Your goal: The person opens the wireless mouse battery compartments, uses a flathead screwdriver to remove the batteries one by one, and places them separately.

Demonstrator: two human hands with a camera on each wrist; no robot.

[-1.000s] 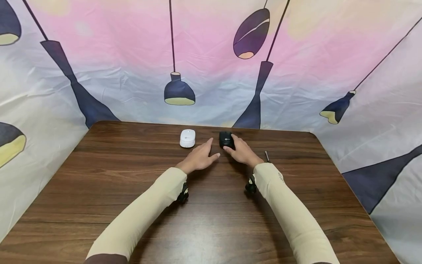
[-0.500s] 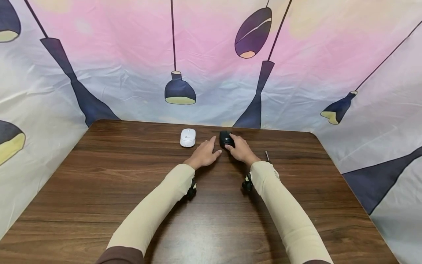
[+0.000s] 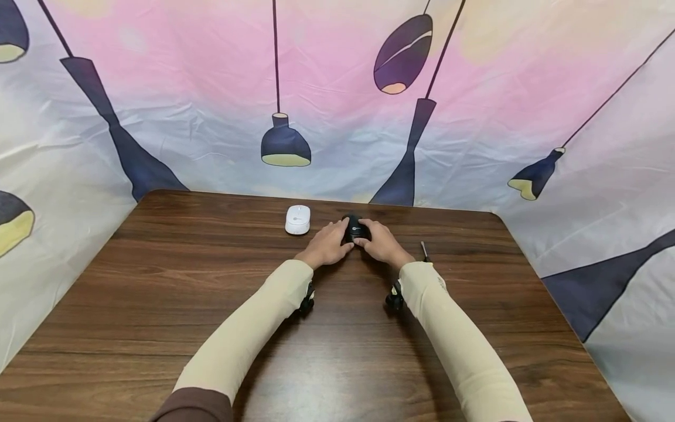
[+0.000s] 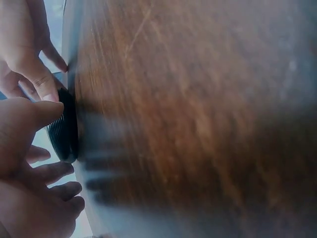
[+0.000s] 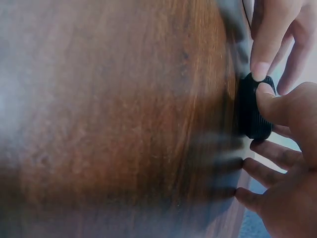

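A black computer mouse [image 3: 355, 227] is near the table's far edge, between the two hands. My left hand [image 3: 328, 244] holds its left side, with thumb at the near end and index finger farther along. From the right, my right hand [image 3: 384, 241] grips the same mouse, its thumb on the near end. In the left wrist view the black mouse [image 4: 65, 130] shows its ribbed side, with both thumbs on it. The right wrist view shows both thumbs close together on the mouse [image 5: 258, 111]. A white computer mouse [image 3: 297, 220] lies left of the hands, untouched.
A small screwdriver [image 3: 424, 251] with a metal shaft lies right of the right hand, its handle partly hidden by the wrist. The brown wooden table [image 3: 158, 293] ends at a hanging cloth [image 3: 221, 152] printed with lamps.
My left hand has moved right and taken hold of the black mouse's left side. The mouse has shifted slightly left and nearer, with my right hand on it. The white mouse has stayed put.
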